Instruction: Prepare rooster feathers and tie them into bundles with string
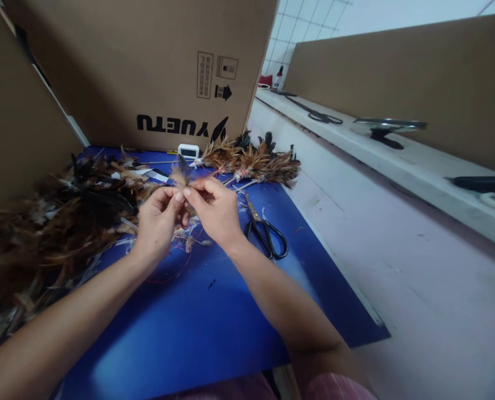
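Observation:
Both of my hands meet above the blue table (180,328), fingertips pinched together at the base of a small brown-and-dark feather bunch (181,173). My left hand (159,218) grips it from the left, thumb against the fingers. From the other side, my right hand (216,208) pinches the same spot, its thumb touching the left thumb. The feather tips are blurred and point up. Black-handled scissors (268,236) lie just right of my right hand. Bits of red thread and quill scraps (191,239) are scattered below the hands.
A big heap of loose brown and black feathers (64,222) covers the left side. Bound feather bundles (251,158) lie at the back right, beside a small white digital display (189,151). Cardboard (147,66) stands behind; a ledge (355,133) with tools runs along the right.

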### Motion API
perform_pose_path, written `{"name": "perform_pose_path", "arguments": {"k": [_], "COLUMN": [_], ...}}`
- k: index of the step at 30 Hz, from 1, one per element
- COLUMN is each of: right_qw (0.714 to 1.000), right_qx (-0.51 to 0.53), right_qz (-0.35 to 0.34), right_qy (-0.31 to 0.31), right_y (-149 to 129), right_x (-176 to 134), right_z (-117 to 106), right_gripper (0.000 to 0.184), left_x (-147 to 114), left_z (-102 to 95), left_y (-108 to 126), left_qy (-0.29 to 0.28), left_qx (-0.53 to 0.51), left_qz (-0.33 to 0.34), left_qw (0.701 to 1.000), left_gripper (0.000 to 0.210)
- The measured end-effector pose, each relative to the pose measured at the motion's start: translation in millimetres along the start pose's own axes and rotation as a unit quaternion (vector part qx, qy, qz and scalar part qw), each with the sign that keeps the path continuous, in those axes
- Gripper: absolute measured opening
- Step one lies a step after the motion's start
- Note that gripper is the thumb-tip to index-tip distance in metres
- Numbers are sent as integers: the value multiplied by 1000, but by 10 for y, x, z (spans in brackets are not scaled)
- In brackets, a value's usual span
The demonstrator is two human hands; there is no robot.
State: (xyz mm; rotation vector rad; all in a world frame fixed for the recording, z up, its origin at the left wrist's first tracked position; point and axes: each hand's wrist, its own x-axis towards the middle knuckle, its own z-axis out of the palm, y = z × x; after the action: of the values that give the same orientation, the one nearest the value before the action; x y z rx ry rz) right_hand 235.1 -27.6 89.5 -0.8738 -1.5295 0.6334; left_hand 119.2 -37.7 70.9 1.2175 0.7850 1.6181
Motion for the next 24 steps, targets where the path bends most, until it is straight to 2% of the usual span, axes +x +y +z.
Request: {"name": "perform_pose_path", "arguments": {"k": [3,6,9,11,15,18,21,24], "right_qw": [999,989,949,919,875,853,858,896], "right_qx": [10,-66,-202,-265,-342,-377,-370,-304], "right_qz": [31,44,28,11,-31,-34,-30,-5], "right_qy": [-42,-124,-240,-292,-342,-360,-354,-324], "right_y": [57,246,491,621,738,744,732,704], "right_x": [50,66,1,-66,-152,-153,-127,-82], "right_z": [-39,-46,14,78,199,238,212,131], "right_gripper": [13,10,17,22,14,13,16,16], "left_x": [54,118,148,144,120,114,121,129], "left_z": [-21,-60,-96,-108,-116,-120,-128,-135], "left_y": [101,265,434,524,617,617,597,584], "left_qy": [32,69,76,73,68,61,55,54], "left_qx": [3,-20,-31,-28,-30,-28,-27,-28], "left_qz": [18,36,58,72,86,85,78,78], "left_qw": [999,997,995,994,994,994,995,995], "left_gripper": [21,21,18,15,14,15,15,15]}}
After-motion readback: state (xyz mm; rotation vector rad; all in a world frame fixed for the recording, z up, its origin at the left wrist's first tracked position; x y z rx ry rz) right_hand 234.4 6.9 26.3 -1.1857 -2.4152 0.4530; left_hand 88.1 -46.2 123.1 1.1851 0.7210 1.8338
